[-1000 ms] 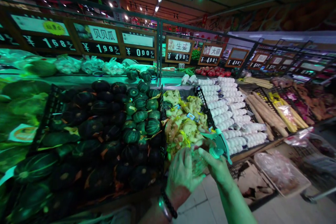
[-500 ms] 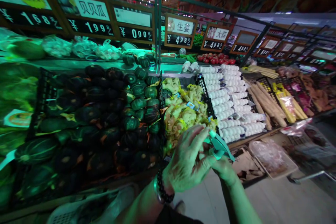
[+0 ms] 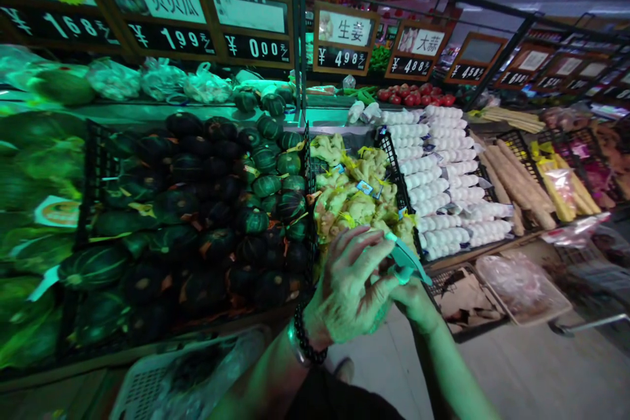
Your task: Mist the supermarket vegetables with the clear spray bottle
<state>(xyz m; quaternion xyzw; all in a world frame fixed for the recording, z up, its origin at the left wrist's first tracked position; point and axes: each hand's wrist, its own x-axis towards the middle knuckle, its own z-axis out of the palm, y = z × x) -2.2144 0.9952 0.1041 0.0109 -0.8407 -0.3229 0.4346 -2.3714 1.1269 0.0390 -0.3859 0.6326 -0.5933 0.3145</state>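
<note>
In front of the ginger, both my hands are together on a pale green spray bottle (image 3: 412, 264), which is tilted. My left hand (image 3: 344, 285), with a dark beaded bracelet at the wrist, has its fingers curled over the nozzle end and its thumb by the neck. Partly hidden behind it, my right hand (image 3: 416, 302) closes around the bottle from the right side. Most of the bottle's body is covered by my hands. Just beyond my fingers lies the ginger (image 3: 357, 200) in a black crate, with yellow ties and small labels on it.
Dark green squashes (image 3: 197, 210) fill crates to the left; bundled white garlic (image 3: 443, 177) lies to the right, then long pale roots (image 3: 522, 174). Price signs (image 3: 344, 39) hang along a rail. Below stand a white basket (image 3: 142, 374) and a tray with plastic bags (image 3: 524, 282).
My view has shifted a little, so the stall sits slightly further right. Both hands stay on the spray bottle; its head has moved slightly left and up in view.
</note>
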